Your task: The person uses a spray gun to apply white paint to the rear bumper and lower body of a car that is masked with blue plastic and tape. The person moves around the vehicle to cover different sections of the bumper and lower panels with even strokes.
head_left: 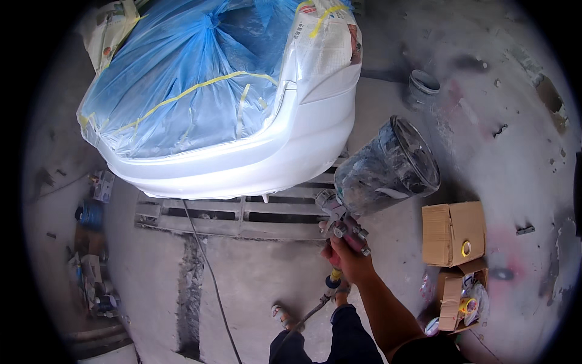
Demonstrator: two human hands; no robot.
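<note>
My right hand [350,259] grips a spray gun [337,213] by its handle, fingers wrapped around it. A hose [311,313] runs down from a yellow-and-black fitting [333,279] below the grip toward my legs. In front and to the left is the white rear end of a car with its glossy bumper [242,159]. Blue plastic sheeting [176,112], fixed with yellow tape, covers the part above it, and printed paper [324,39] masks the right corner. The gun is apart from the bumper, close to a dirty bucket [379,173]. My left hand is out of view.
A slotted metal floor grate [276,229] runs under the bumper. A dark cable [213,276] crosses the floor. On the right are a cardboard box [438,236] with a tape roll and an open carton [450,303]. Assorted items [91,270] lie along the left.
</note>
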